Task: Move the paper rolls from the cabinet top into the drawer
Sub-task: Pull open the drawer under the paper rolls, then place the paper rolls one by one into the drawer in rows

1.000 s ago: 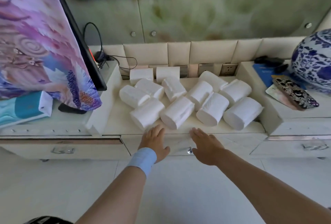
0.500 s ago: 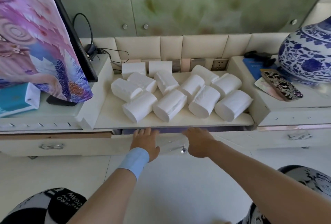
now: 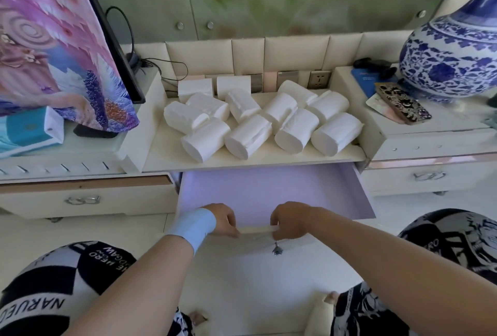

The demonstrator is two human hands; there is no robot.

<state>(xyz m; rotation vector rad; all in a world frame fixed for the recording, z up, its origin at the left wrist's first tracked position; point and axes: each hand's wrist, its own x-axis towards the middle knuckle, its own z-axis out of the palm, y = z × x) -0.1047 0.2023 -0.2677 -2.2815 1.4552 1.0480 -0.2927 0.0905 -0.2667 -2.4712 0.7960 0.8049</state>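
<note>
Several white paper rolls (image 3: 250,123) lie in a loose heap on the sunken middle section of the cabinet top (image 3: 242,159). Below them the middle drawer (image 3: 258,190) stands pulled out, its pale lilac inside bare. My left hand (image 3: 224,220), with a light blue wristband, and my right hand (image 3: 289,221) both grip the top edge of the drawer's front panel. A small metal knob (image 3: 277,249) hangs on the drawer front just under my right hand.
A television (image 3: 61,40) under a floral cloth stands at the left, a teal box (image 3: 29,128) beside it. At the right a blue-and-white vase (image 3: 454,58), a phone (image 3: 403,106) and cards rest on the raised top. Shut drawers (image 3: 83,198) flank the middle one. My knees frame the floor.
Both hands went from the drawer front to its top edge and pulled it out from barely cracked to wide open. The view dropped lower and closer.
</note>
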